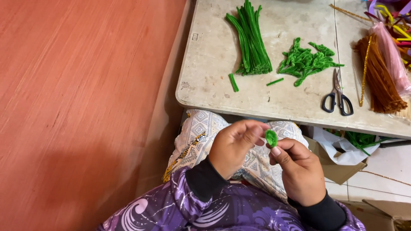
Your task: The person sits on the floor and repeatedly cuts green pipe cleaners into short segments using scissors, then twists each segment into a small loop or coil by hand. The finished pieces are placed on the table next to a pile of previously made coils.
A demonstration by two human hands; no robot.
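Head view: left hand (233, 147) and right hand (299, 171) pinch 1 green loop (271, 137); table (214, 55) holds 1 scissors (338, 96), 2 loose green stubs (233, 82).

One view only, taken from a head-worn camera, aimed steeply downward and slightly forward. The wearer's lap and purple sleeves are seen at the bottom centre, close to the lens; the hands (265, 158) are framed at lower centre. The pale bench (205, 64) is seen farther off, across the upper right. The left half is filled by reddish floor (77, 107). No second view is given.
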